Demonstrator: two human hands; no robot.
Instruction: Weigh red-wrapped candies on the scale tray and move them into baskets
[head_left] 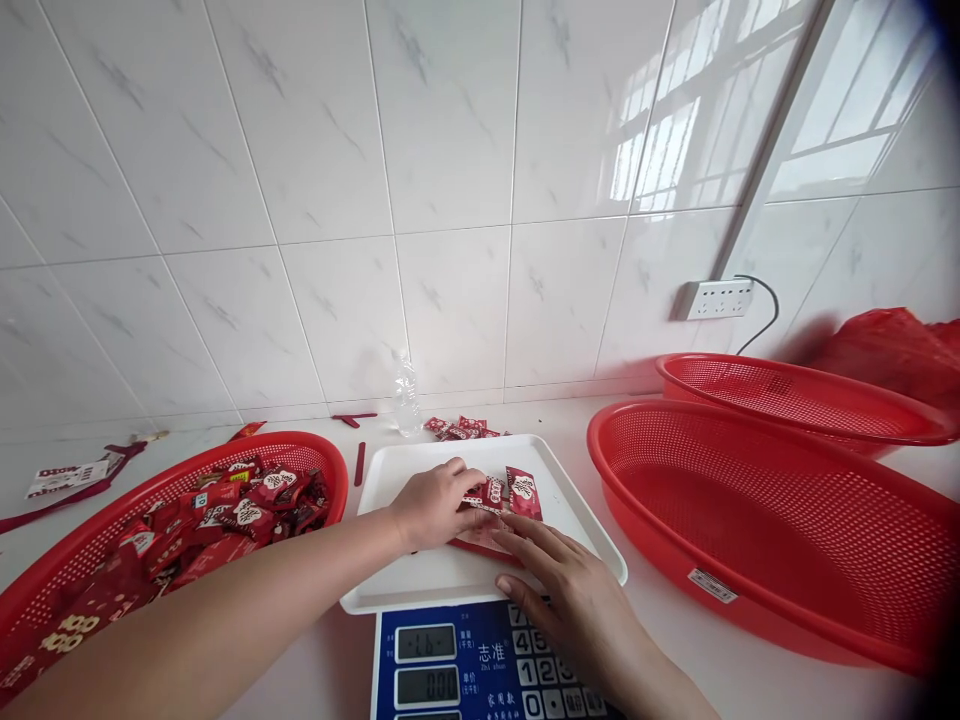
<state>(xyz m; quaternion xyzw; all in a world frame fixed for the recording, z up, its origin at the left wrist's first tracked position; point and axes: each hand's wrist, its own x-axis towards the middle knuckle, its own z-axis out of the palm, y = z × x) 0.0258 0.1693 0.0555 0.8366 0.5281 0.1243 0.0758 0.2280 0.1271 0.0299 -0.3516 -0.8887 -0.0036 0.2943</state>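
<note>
A white tray [570,505] rests on a blue electronic scale [465,665]. On the tray lie a few small red candy packets [523,490] and a flat red bag [480,545]. My left hand [431,503] is curled over the tray, its fingers pinching a candy packet [487,495] above the bag. With fingers stretched flat, my right hand [570,590] presses on the red bag at the tray's near edge.
A red mesh basket [97,520] full of red packets sits at the left. Two red mesh baskets [757,520] [802,395] stand at the right. A clear bottle [406,398] and loose packets [461,427] lie by the tiled wall. A socket strip [714,298] hangs on it.
</note>
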